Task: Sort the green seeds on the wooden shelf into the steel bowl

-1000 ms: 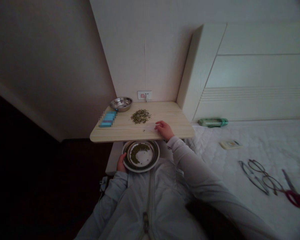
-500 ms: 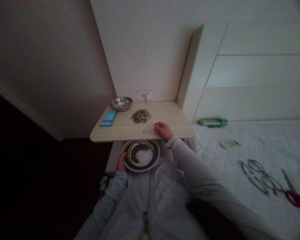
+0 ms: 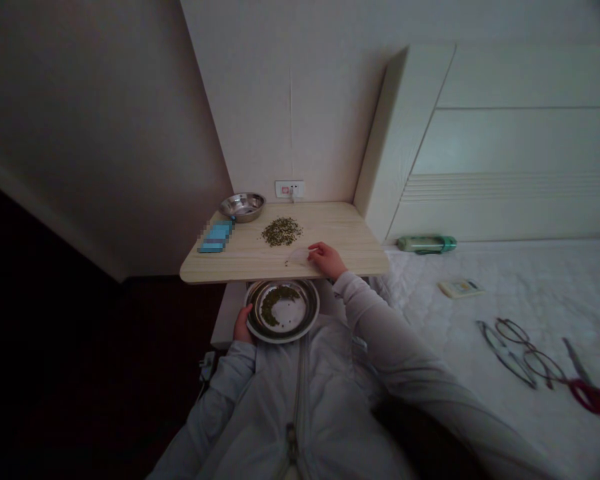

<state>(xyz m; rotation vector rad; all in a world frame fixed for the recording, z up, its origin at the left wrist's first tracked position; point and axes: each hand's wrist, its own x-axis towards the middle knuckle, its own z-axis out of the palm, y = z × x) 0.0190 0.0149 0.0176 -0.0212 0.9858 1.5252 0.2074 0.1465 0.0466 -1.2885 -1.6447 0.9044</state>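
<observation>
My left hand (image 3: 243, 325) grips the left rim of a round metal bowl (image 3: 307, 327), held just below the table's front edge. Small green grains (image 3: 273, 308) lie in a curve on the bowl's left and upper floor. Over the wooden table (image 3: 340, 230), my right hand (image 3: 326, 259) pinches a thin, clear plastic piece (image 3: 299, 256), its far edge low at the tabletop; its exact kind is unclear. A few loose grains lie by the plastic's left edge. Behind it a pile of green grains (image 3: 281, 231) is spread on the table.
A second metal bowl (image 3: 243, 208) and a blurred blue object (image 3: 217, 236) stand on the table's left. A wall socket (image 3: 289, 190) is behind. On the bed at right lie a green bottle (image 3: 427, 245), a pale remote-like device (image 3: 461, 288), glasses (image 3: 530, 353) and red-handled scissors (image 3: 594, 400).
Almost nothing differs. Both hands, the bowl and the grain pile stay in place; the plastic piece in my right hand shifts very slightly.
</observation>
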